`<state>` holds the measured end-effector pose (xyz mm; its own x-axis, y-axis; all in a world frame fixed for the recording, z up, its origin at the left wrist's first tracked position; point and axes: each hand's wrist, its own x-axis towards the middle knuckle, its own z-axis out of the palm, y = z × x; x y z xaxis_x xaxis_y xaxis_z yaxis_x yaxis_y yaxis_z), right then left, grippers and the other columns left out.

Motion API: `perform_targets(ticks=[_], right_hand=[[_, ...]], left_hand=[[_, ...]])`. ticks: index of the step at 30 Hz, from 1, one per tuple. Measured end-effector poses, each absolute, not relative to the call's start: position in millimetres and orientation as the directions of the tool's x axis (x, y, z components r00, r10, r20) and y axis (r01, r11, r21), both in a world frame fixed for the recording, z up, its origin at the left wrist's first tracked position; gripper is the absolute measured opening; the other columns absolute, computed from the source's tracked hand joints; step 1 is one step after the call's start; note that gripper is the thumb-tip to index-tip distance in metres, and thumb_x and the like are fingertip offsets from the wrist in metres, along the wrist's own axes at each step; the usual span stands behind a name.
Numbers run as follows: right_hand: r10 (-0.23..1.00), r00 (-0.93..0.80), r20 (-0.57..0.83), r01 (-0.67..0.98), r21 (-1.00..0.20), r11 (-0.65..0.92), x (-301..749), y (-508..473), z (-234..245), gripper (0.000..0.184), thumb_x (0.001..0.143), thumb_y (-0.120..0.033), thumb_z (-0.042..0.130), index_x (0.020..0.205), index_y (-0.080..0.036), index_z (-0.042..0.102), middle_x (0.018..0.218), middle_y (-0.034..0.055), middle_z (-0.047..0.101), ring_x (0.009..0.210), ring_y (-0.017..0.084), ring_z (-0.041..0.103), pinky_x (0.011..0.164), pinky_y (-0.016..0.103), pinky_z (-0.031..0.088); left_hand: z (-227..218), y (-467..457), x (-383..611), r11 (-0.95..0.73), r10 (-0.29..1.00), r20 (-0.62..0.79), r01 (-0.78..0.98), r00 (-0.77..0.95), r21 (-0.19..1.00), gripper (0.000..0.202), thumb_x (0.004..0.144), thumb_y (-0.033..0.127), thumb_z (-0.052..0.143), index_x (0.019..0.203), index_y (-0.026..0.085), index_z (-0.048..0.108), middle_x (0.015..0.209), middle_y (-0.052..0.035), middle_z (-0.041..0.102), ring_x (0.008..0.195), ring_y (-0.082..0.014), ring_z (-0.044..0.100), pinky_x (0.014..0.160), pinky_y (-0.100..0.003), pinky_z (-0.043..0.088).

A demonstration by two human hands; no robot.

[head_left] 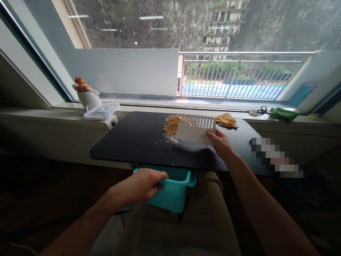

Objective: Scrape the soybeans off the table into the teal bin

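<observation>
My right hand (221, 143) pinches the right end of a flat beige slotted plastic plate (195, 133), tilted over the dark table. Its left edge meets a heap of golden kernels (172, 124), possibly corn or beans. White rice-like grains (173, 140) lie scattered in front of the heap, and a few show under the plate. Below the table's front edge, my left hand (145, 183) is closed over the rim of a turquoise plastic bin (170, 197) set between my legs. The bin's bottom is hidden. A lone kernel (172, 165) rests at the table edge.
A folded yellow cloth (226, 120) lies at the back right of the black table (128, 142). On the sill are a white pot (89, 99), a clear plastic box (102, 111) and a green cloth (284, 114). A pixelated item sits at the right edge.
</observation>
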<state>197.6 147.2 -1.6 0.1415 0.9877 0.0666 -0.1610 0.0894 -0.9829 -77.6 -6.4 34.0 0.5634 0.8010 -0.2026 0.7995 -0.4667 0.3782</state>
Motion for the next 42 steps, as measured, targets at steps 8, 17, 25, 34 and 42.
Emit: perform_targets(ticks=[8, 17, 25, 34, 42], right_hand=[[0.992, 0.104, 0.07, -0.158, -0.984, 0.086, 191, 145, -1, 0.027, 0.057, -0.028, 0.072, 0.083, -0.02, 0.069, 0.074, -0.0011, 0.073, 0.064, 0.016, 0.066, 0.062, 0.027, 0.053], [0.996, 0.036, 0.075, -0.141, -0.987, 0.08, 197, 133, 4, 0.029, 0.061, -0.03, 0.073, 0.088, -0.021, 0.071, 0.081, 0.0005, 0.075, 0.071, 0.019, 0.069, 0.068, 0.03, 0.054], [0.999, -0.009, 0.039, -0.16, -0.986, 0.037, 218, 105, -2, 0.028, 0.063, -0.03, 0.079, 0.09, -0.023, 0.073, 0.084, -0.0011, 0.076, 0.072, 0.018, 0.068, 0.069, 0.028, 0.054], [0.995, -0.093, 0.033, -0.129, -0.991, 0.02, 205, 91, 1, 0.034, 0.061, -0.036, 0.081, 0.091, -0.022, 0.074, 0.088, 0.0009, 0.076, 0.079, 0.02, 0.069, 0.076, 0.031, 0.054], [0.982, 0.137, 0.131, -0.115, -0.982, 0.147, 211, 116, 13, 0.031, 0.061, -0.036, 0.075, 0.088, -0.023, 0.069, 0.082, -0.0006, 0.073, 0.073, 0.019, 0.067, 0.071, 0.031, 0.052]], left_hand=[[36, -7, -78, -0.463, 0.801, -0.216, 0.806, 0.559, 0.368, 0.01, 0.082, 0.013, 0.051, 0.085, 0.023, 0.055, 0.083, 0.0, 0.067, 0.079, -0.0206, 0.066, 0.065, -0.023, 0.041], [36, -8, -78, -0.467, 0.8, -0.216, 0.806, 0.56, 0.363, 0.013, 0.082, 0.012, 0.052, 0.087, 0.023, 0.055, 0.085, -0.0002, 0.068, 0.081, -0.0213, 0.067, 0.067, -0.023, 0.042], [36, -9, -76, -0.465, 0.798, -0.216, 0.804, 0.562, 0.372, 0.012, 0.083, 0.011, 0.053, 0.086, 0.023, 0.056, 0.085, -0.0005, 0.068, 0.081, -0.0215, 0.067, 0.066, -0.023, 0.043], [36, -8, -74, -0.474, 0.795, -0.217, 0.803, 0.567, 0.362, 0.011, 0.085, 0.012, 0.053, 0.087, 0.023, 0.056, 0.085, -0.0008, 0.068, 0.081, -0.0219, 0.067, 0.066, -0.023, 0.043], [35, -9, -78, -0.463, 0.802, -0.217, 0.809, 0.557, 0.362, 0.012, 0.085, 0.012, 0.053, 0.088, 0.023, 0.056, 0.087, -0.0007, 0.068, 0.083, -0.0223, 0.067, 0.068, -0.023, 0.043]])
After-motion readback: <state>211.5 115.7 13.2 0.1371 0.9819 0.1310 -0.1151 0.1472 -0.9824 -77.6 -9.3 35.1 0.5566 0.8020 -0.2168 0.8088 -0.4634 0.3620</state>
